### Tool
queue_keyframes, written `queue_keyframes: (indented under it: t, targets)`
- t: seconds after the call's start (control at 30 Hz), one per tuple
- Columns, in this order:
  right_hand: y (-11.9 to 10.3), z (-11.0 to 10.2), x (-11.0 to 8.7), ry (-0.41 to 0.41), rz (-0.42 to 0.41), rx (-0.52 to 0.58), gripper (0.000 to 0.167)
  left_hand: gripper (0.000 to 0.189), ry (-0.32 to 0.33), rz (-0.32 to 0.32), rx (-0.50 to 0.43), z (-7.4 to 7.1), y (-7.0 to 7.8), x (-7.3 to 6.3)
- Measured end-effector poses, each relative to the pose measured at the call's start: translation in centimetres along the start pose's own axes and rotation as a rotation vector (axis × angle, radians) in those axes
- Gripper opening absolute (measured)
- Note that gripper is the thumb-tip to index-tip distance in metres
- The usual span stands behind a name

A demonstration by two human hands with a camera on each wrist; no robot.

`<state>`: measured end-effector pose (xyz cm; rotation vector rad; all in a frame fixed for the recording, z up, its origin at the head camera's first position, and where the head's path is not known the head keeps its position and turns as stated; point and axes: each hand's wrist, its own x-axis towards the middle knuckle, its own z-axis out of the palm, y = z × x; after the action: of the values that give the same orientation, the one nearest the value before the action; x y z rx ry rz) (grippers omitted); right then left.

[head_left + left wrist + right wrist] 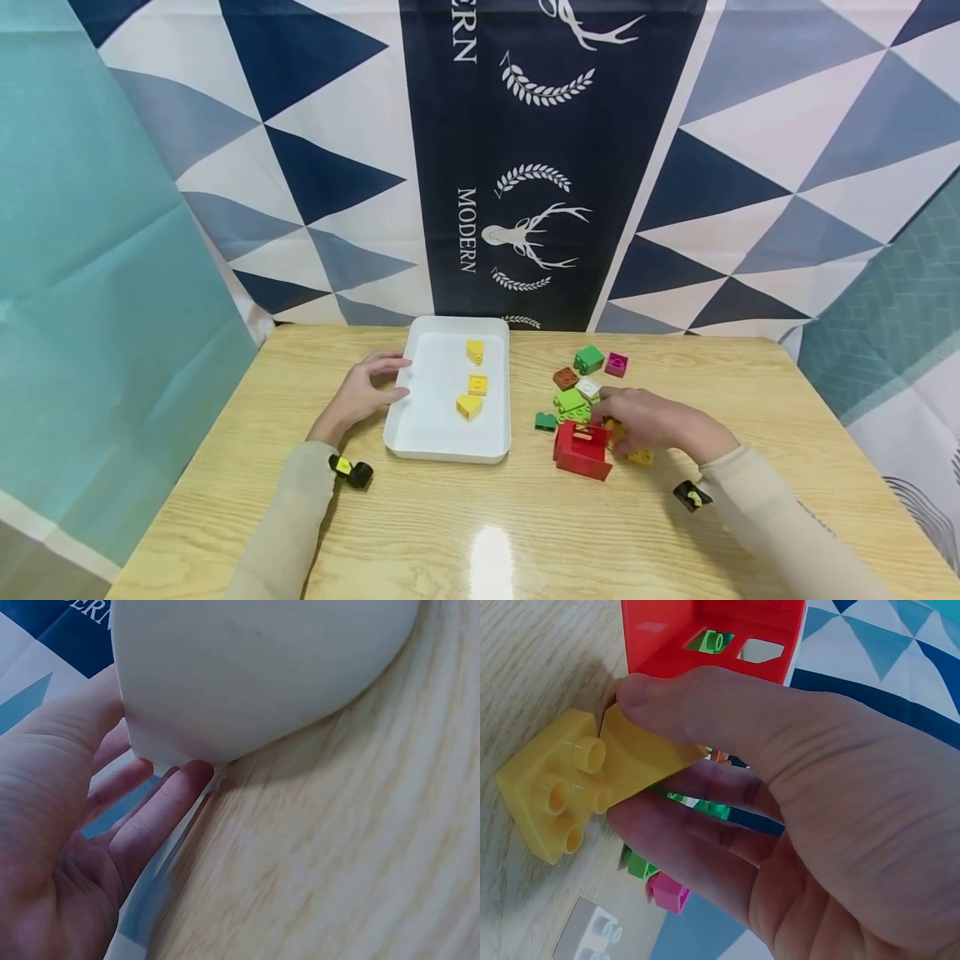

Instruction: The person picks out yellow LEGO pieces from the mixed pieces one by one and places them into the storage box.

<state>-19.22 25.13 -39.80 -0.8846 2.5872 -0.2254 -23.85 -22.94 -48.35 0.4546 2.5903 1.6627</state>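
At the left side of a white tray [450, 446], my left hand [363, 390] holds the rim. In the left wrist view a fingertip lies against the tray's outer wall [262, 667], and the thumb passes behind its edge. My right hand [645, 419] pinches a yellow toy brick [649, 754] with a sloped face between thumb and fingers. Touching or close beside that brick is a yellow studded brick [547, 787] on the table. A red box-like block [581, 452] with openings stands just left of the right hand.
Inside the tray lie yellow bricks [477, 385]. Left of and beyond the right hand are light green bricks [572, 402], a white brick [588, 388], a brown brick [566, 378], green bricks [588, 359] and a magenta brick [617, 364]. A patterned cloth [345, 167] hangs behind the table.
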Motion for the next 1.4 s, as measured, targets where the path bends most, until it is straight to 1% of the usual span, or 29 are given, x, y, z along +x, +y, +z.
queue_keyframes:
  t: [0.13,0.37,0.67,0.8,0.97,1.13,1.4]
  targets:
    - [0.0,-0.1,0.0,-0.003,0.001,0.004,0.036,0.05,0.0,-0.007,-0.005,0.1,0.1,-0.1]
    - [-0.1,-0.3,0.1,-0.005,0.017,0.014,0.036,0.05,0.0,-0.001,-0.016,0.2,0.0,-0.2]
    - [-0.3,-0.7,0.0,-0.029,0.052,0.024,0.036,0.05,0.002,-0.006,-0.008,0.2,0.0,-0.1]
    - [-0.4,-0.9,-0.1,-0.028,0.063,0.037,0.034,0.05,0.001,-0.003,0.003,0.2,0.0,0.0]
    - [-0.3,-1.2,-0.3,-0.018,0.04,0.017,0.032,0.048,0.006,0.013,0.016,0.2,-0.3,0.1]
    - [-0.3,-1.7,-0.3,-0.015,0.051,0.006,0.032,0.049,0.002,0.019,-0.003,0.2,-0.3,0.0]
    - [-0.5,-2.7,-0.3,-0.015,0.042,-0.022,0.032,0.049,0.004,-0.005,0.005,0.2,-0.1,0.1]
